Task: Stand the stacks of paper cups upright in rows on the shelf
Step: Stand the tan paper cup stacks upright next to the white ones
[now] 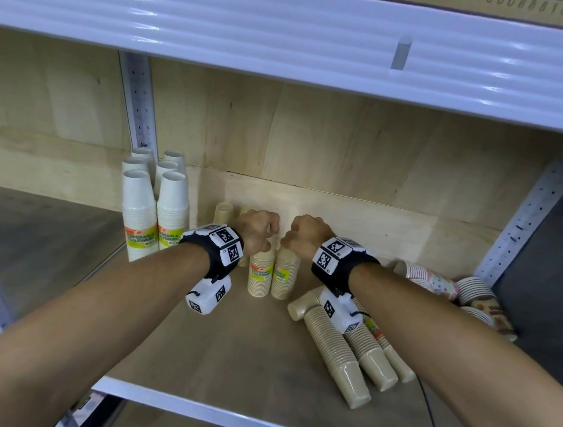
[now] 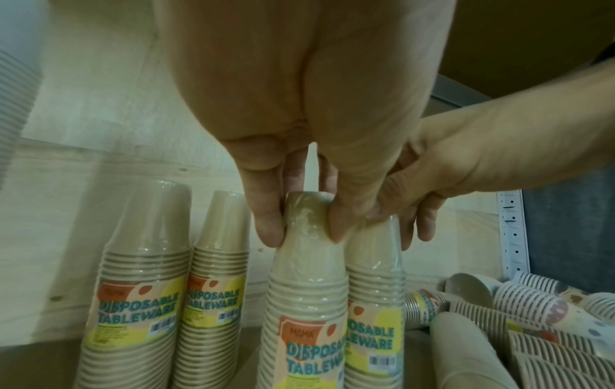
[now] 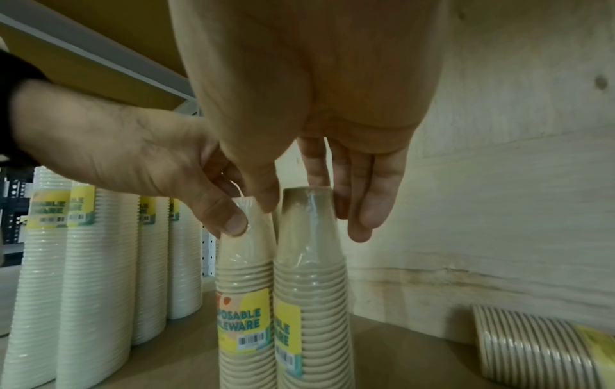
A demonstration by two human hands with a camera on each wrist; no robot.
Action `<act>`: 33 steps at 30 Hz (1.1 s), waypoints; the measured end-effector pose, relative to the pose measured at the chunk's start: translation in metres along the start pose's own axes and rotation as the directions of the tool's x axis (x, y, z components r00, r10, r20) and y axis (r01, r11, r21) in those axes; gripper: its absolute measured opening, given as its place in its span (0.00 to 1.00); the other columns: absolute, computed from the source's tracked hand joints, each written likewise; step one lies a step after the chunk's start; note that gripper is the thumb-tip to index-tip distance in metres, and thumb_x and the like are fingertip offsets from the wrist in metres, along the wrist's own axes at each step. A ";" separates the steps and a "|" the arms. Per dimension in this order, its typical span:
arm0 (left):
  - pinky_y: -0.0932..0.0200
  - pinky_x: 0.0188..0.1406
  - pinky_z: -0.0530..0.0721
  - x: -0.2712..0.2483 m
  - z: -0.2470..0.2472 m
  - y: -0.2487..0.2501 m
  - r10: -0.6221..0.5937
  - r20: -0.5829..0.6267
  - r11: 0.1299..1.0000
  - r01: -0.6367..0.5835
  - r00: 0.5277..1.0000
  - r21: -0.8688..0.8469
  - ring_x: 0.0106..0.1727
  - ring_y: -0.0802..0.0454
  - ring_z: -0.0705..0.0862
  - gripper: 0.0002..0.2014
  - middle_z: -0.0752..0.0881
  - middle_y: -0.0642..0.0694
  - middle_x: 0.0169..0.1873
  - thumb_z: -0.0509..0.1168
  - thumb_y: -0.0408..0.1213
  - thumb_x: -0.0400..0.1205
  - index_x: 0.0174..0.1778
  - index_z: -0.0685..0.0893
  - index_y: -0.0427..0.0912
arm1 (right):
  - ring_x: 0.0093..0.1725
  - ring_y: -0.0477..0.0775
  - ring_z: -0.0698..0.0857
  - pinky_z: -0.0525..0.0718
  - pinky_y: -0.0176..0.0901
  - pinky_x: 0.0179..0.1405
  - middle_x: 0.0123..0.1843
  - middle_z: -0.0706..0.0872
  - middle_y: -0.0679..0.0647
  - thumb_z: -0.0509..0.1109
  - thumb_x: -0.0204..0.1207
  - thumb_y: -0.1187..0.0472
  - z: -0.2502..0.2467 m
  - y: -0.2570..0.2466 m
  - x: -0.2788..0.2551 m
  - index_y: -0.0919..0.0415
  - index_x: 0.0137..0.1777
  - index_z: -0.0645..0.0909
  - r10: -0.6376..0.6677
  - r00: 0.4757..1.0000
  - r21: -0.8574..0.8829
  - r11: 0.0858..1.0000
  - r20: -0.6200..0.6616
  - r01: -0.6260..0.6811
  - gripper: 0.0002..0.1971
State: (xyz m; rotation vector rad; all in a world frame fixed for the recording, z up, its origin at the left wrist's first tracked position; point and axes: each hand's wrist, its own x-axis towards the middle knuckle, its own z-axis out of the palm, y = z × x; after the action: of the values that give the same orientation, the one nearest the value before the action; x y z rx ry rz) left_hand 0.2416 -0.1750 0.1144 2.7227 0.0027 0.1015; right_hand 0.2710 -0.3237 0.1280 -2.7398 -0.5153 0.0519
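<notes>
Two wrapped stacks of beige paper cups stand upright side by side mid-shelf, both with yellow labels. My left hand [image 1: 260, 235] [image 2: 304, 229] pinches the top of the left beige stack [image 1: 260, 276] [image 2: 306, 289] between thumb and fingers. My right hand [image 1: 300, 237] [image 3: 309, 210] grips the top of the right beige stack [image 1: 285, 277] [image 3: 309, 276] in the same way. The two stacks touch each other. Two more upright beige stacks [image 2: 143, 263] stand just left of them, nearer the back wall.
Several tall white cup stacks [image 1: 153, 208] stand in rows at the shelf's back left. Three beige stacks [image 1: 339, 349] lie on their sides at the front right. Patterned cup stacks [image 1: 438, 283] lie by the right upright. The white upper shelf [image 1: 289, 42] hangs overhead.
</notes>
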 end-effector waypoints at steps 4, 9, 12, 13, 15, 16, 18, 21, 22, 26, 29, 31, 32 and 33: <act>0.60 0.47 0.78 -0.001 -0.001 0.000 0.011 -0.001 1.000 -0.011 1.000 0.006 0.53 0.49 0.82 0.15 0.84 0.47 0.56 0.75 0.32 0.75 0.56 0.82 0.47 | 0.53 0.58 0.86 0.81 0.41 0.43 0.56 0.86 0.57 0.71 0.73 0.60 -0.002 -0.002 -0.001 0.59 0.62 0.84 -0.063 0.997 0.000 0.998 0.049 0.063 0.16; 0.56 0.48 0.82 -0.002 -0.006 0.004 -0.003 0.042 1.000 0.002 0.999 0.031 0.54 0.47 0.83 0.16 0.83 0.47 0.57 0.75 0.33 0.75 0.56 0.82 0.49 | 0.56 0.58 0.86 0.83 0.42 0.47 0.58 0.87 0.56 0.72 0.73 0.61 -0.004 -0.003 -0.002 0.59 0.64 0.83 -0.109 0.992 0.034 0.994 0.069 0.107 0.19; 0.60 0.39 0.77 -0.001 -0.013 0.009 -0.009 0.081 0.997 0.002 0.997 0.081 0.50 0.49 0.81 0.16 0.82 0.49 0.54 0.75 0.32 0.75 0.57 0.83 0.45 | 0.54 0.57 0.85 0.81 0.41 0.44 0.59 0.86 0.56 0.73 0.73 0.59 -0.006 -0.006 -0.003 0.59 0.65 0.82 -0.115 0.990 0.024 0.993 0.080 0.114 0.20; 0.62 0.36 0.76 -0.001 -0.016 0.011 -0.013 0.090 0.996 0.005 0.996 0.089 0.50 0.48 0.82 0.15 0.83 0.48 0.53 0.75 0.32 0.74 0.56 0.83 0.44 | 0.53 0.56 0.85 0.80 0.41 0.43 0.59 0.85 0.56 0.73 0.74 0.59 -0.007 -0.007 -0.003 0.59 0.66 0.82 -0.119 0.989 0.018 0.993 0.086 0.118 0.20; 0.60 0.37 0.78 -0.001 -0.022 0.012 -0.029 0.105 0.995 0.018 0.994 0.101 0.52 0.47 0.83 0.15 0.83 0.46 0.54 0.75 0.31 0.74 0.55 0.84 0.44 | 0.49 0.54 0.83 0.77 0.38 0.36 0.57 0.84 0.56 0.73 0.74 0.59 -0.010 -0.012 -0.002 0.59 0.65 0.82 -0.131 0.987 0.012 0.991 0.097 0.130 0.19; 0.59 0.39 0.79 -0.001 -0.026 0.011 -0.038 0.114 0.994 0.026 0.993 0.110 0.53 0.46 0.84 0.15 0.84 0.45 0.55 0.75 0.31 0.74 0.55 0.84 0.43 | 0.48 0.54 0.82 0.75 0.37 0.32 0.55 0.84 0.55 0.73 0.74 0.59 -0.012 -0.015 -0.002 0.59 0.64 0.82 -0.139 0.985 0.015 0.990 0.101 0.138 0.19; 0.59 0.40 0.79 -0.001 -0.033 0.009 -0.065 0.130 0.991 0.048 0.989 0.128 0.54 0.45 0.83 0.15 0.84 0.44 0.56 0.75 0.30 0.73 0.55 0.84 0.43 | 0.47 0.53 0.82 0.74 0.36 0.32 0.51 0.82 0.54 0.73 0.74 0.60 -0.014 -0.022 -0.002 0.60 0.63 0.82 -0.162 0.981 0.022 0.987 0.107 0.160 0.17; 0.61 0.36 0.80 -0.005 -0.044 0.006 -0.101 0.133 0.981 0.077 0.986 0.176 0.55 0.44 0.84 0.16 0.83 0.42 0.59 0.73 0.29 0.75 0.58 0.84 0.40 | 0.48 0.54 0.82 0.74 0.36 0.31 0.54 0.85 0.55 0.73 0.73 0.62 -0.012 -0.032 0.002 0.60 0.61 0.83 -0.188 0.977 0.034 0.982 0.100 0.186 0.16; 0.61 0.36 0.81 -0.006 -0.048 0.005 -0.110 0.130 0.976 0.083 0.985 0.200 0.55 0.44 0.84 0.16 0.84 0.41 0.59 0.72 0.28 0.76 0.60 0.83 0.38 | 0.48 0.54 0.83 0.74 0.35 0.29 0.55 0.86 0.56 0.73 0.73 0.62 -0.011 -0.036 0.003 0.60 0.61 0.84 -0.196 0.976 0.042 0.980 0.097 0.192 0.15; 0.57 0.41 0.81 -0.011 -0.052 0.000 -0.148 0.087 0.952 0.118 0.985 0.284 0.60 0.43 0.84 0.15 0.84 0.39 0.61 0.68 0.28 0.81 0.64 0.83 0.33 | 0.46 0.55 0.83 0.77 0.37 0.31 0.54 0.86 0.57 0.73 0.74 0.62 -0.006 -0.048 0.008 0.62 0.59 0.85 -0.225 0.968 0.069 0.974 0.109 0.218 0.14; 0.55 0.45 0.84 -0.015 -0.053 -0.007 -0.198 0.067 0.947 0.173 0.978 0.272 0.59 0.41 0.85 0.15 0.85 0.37 0.60 0.69 0.28 0.79 0.62 0.83 0.33 | 0.48 0.55 0.82 0.77 0.39 0.41 0.53 0.85 0.58 0.72 0.75 0.63 -0.004 -0.054 0.011 0.63 0.59 0.84 -0.246 0.964 0.082 0.968 0.104 0.238 0.13; 0.52 0.52 0.85 -0.016 -0.052 -0.011 -0.209 0.055 0.949 0.189 0.976 0.253 0.59 0.40 0.85 0.14 0.85 0.37 0.59 0.68 0.27 0.79 0.61 0.83 0.32 | 0.49 0.56 0.82 0.78 0.40 0.42 0.52 0.85 0.57 0.72 0.75 0.64 -0.002 -0.057 0.013 0.62 0.58 0.84 -0.258 0.961 0.108 0.963 0.100 0.247 0.12; 0.51 0.54 0.85 -0.016 -0.052 -0.013 -0.210 0.051 0.950 0.191 0.976 0.245 0.60 0.40 0.85 0.14 0.85 0.37 0.59 0.67 0.27 0.80 0.62 0.83 0.32 | 0.49 0.56 0.83 0.77 0.39 0.42 0.53 0.85 0.57 0.71 0.75 0.64 -0.001 -0.059 0.014 0.62 0.58 0.84 -0.262 0.960 0.116 0.961 0.099 0.251 0.11; 0.51 0.55 0.84 -0.018 -0.051 -0.013 -0.207 0.048 0.951 0.189 0.977 0.245 0.60 0.40 0.84 0.13 0.85 0.37 0.59 0.66 0.27 0.81 0.62 0.83 0.32 | 0.50 0.57 0.84 0.78 0.39 0.42 0.54 0.86 0.57 0.71 0.75 0.64 0.001 -0.060 0.015 0.62 0.56 0.84 -0.264 0.959 0.125 0.960 0.098 0.252 0.11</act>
State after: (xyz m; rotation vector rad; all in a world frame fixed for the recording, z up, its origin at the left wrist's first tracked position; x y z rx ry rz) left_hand 0.2206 -0.1426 0.1541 2.9466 0.2849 -0.0614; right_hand 0.2641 -0.2656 0.1486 -2.5487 -0.8715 0.1673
